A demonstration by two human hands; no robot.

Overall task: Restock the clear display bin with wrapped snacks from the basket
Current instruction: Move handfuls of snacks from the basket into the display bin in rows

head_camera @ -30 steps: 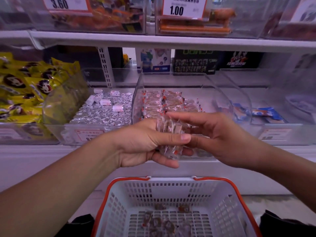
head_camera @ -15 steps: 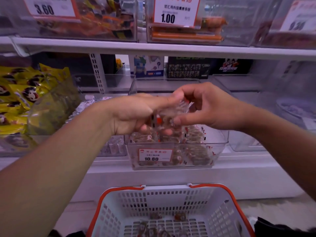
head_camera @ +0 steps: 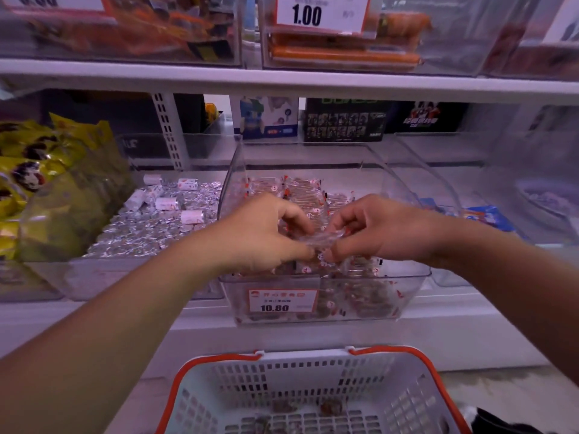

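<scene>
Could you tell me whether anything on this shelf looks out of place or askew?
Only slightly: the clear display bin juts forward past its neighbours' fronts while both hands hold wrapped snacks over it. Nothing looks spilled or damaged.

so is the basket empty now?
No. A few wrapped snacks lie on the floor of the basket, below the clear display bin.
</scene>
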